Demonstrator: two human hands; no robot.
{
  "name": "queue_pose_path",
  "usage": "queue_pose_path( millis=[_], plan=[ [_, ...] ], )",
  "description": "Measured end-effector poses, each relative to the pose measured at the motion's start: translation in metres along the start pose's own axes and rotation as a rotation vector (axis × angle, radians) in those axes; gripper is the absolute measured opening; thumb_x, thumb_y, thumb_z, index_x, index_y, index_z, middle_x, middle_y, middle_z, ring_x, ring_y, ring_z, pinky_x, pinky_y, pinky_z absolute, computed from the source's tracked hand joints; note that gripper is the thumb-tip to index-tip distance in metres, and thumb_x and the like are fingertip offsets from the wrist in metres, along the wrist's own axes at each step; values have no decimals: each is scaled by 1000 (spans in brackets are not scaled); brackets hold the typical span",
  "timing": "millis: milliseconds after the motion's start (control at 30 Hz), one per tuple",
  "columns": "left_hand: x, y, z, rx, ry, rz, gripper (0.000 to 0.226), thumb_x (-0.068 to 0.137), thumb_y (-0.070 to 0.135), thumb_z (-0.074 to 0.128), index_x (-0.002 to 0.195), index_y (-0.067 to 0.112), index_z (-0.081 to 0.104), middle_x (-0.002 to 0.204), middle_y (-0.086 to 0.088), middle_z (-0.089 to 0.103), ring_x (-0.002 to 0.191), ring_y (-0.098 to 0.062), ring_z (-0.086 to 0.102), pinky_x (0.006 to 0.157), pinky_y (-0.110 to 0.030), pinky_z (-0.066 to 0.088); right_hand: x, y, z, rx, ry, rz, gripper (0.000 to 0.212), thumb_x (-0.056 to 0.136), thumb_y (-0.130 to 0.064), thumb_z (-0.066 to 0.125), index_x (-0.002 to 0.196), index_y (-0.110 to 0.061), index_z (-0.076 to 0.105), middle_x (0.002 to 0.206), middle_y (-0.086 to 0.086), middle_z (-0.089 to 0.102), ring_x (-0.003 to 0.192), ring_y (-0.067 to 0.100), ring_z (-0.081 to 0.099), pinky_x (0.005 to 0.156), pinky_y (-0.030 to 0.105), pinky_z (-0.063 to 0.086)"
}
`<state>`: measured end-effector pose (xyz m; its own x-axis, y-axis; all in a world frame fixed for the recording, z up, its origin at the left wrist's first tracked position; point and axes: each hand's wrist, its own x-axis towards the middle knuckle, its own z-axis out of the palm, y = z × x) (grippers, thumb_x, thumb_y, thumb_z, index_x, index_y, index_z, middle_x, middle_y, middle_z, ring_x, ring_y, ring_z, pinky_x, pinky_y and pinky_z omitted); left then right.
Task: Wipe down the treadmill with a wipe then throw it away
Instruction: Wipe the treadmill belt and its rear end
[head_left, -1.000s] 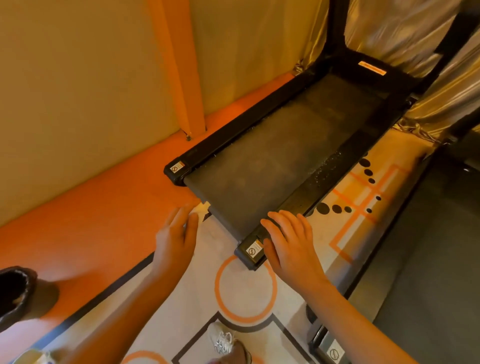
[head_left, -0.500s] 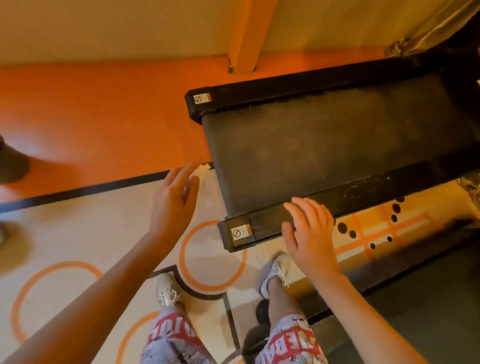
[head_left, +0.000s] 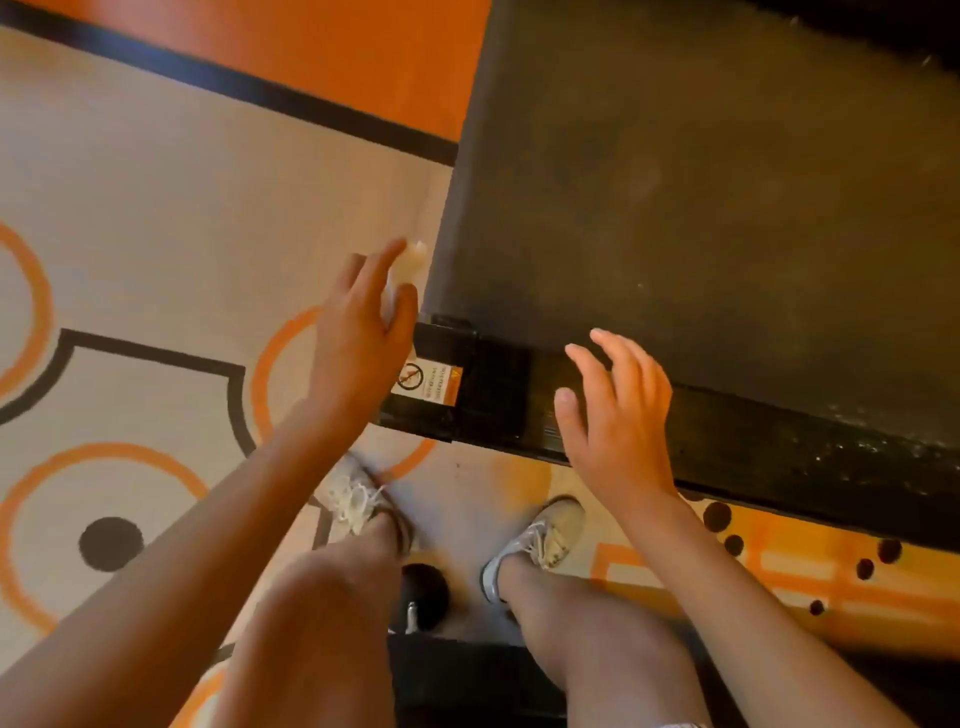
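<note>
Pinches wipe (head_left: 414, 255) between thumb and index of left hand (head_left: 358, 338); holds right hand (head_left: 618, 415) palm-down, fingers spread; extends both forearms forward.

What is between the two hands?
Head view: the black corner cap of the treadmill, with a warning sticker, sits between the left hand and right hand.

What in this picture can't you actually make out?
All in the head view:
- Wipe: mostly hidden behind the left hand, which pinches it.
- Treadmill: its far end is cut off by the top and right edges.
- Warning sticker: print too small and blurred to read.
- Right hand: unclear whether it touches the treadmill or hovers above it.
</note>
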<state>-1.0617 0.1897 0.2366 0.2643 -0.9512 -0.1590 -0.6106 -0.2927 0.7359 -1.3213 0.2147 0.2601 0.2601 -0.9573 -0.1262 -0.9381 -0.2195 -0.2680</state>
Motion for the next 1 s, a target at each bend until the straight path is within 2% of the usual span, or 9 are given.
queue_pose_path(
  millis=[100, 200, 367, 433, 533, 600, 700, 867, 1000],
  plan=[
    [2, -40, 41, 64, 25, 18, 43, 107, 26, 52, 149, 19, 48, 131, -7, 58, 97, -1, 48, 78, -1, 36, 10, 27, 61, -26, -32, -87, 39, 103, -28, 47, 136, -13, 59, 148, 13, 48, 140, 32, 42, 115, 58, 33],
    [0, -76, 71, 122, 17, 34, 44, 107, 26, 53, 149, 19, 48, 130, -8, 57, 95, 3, 45, 77, -1, 36, 19, 50, 112, -49, -24, -138, 40, 102, -28, 50, 138, -12, 58, 149, 14, 48, 141, 32, 41, 118, 55, 26],
    [-6, -106, 98, 159, 88, 112, 43, 106, 27, 54, 147, 14, 50, 125, -13, 59, 96, 3, 45, 78, -3, 40, 23, 75, 156, -68, 53, -240, 43, 102, -31, 49, 138, -11, 58, 148, 17, 49, 139, 36, 44, 118, 58, 25],
    [-8, -108, 104, 198, 89, 149, 44, 106, 27, 54, 147, 14, 49, 126, -14, 58, 97, -3, 47, 80, -10, 41, 22, 80, 160, -42, 104, -265, 43, 102, -32, 49, 138, -11, 58, 148, 17, 50, 139, 36, 44, 118, 58, 26],
    [-14, -108, 109, 267, 68, 179, 45, 106, 27, 55, 149, 17, 48, 128, -14, 56, 101, -13, 50, 85, -33, 50, 21, 82, 162, 1, 157, -273, 43, 102, -34, 49, 139, -12, 57, 149, 16, 49, 141, 34, 43, 119, 57, 25],
    [-17, -111, 110, 279, 67, 161, 46, 105, 29, 56, 149, 20, 47, 128, -12, 53, 102, -17, 52, 86, -39, 51, 19, 83, 164, 16, 174, -285, 44, 102, -35, 49, 139, -12, 57, 150, 15, 48, 142, 34, 42, 119, 57, 25],
    [-21, -116, 110, 303, 77, 182, 46, 105, 31, 56, 149, 20, 46, 127, -9, 53, 100, -13, 51, 83, -33, 49, 18, 84, 164, -2, 168, -335, 44, 102, -35, 48, 140, -13, 57, 151, 14, 47, 143, 34, 41, 119, 58, 27],
    [-28, -120, 108, 331, 86, 201, 43, 105, 31, 56, 146, 22, 49, 128, -5, 52, 103, -12, 50, 75, -13, 39, 18, 85, 162, 16, 100, -389, 45, 101, -36, 47, 140, -15, 57, 151, 11, 46, 145, 31, 37, 119, 60, 27],
    [-27, -116, 109, 328, 105, 208, 43, 103, 29, 58, 144, 23, 49, 126, -5, 52, 104, -14, 52, 80, -19, 41, 19, 87, 163, 14, 87, -446, 44, 101, -36, 48, 139, -16, 57, 151, 10, 46, 146, 30, 36, 120, 58, 26]
  ],
)
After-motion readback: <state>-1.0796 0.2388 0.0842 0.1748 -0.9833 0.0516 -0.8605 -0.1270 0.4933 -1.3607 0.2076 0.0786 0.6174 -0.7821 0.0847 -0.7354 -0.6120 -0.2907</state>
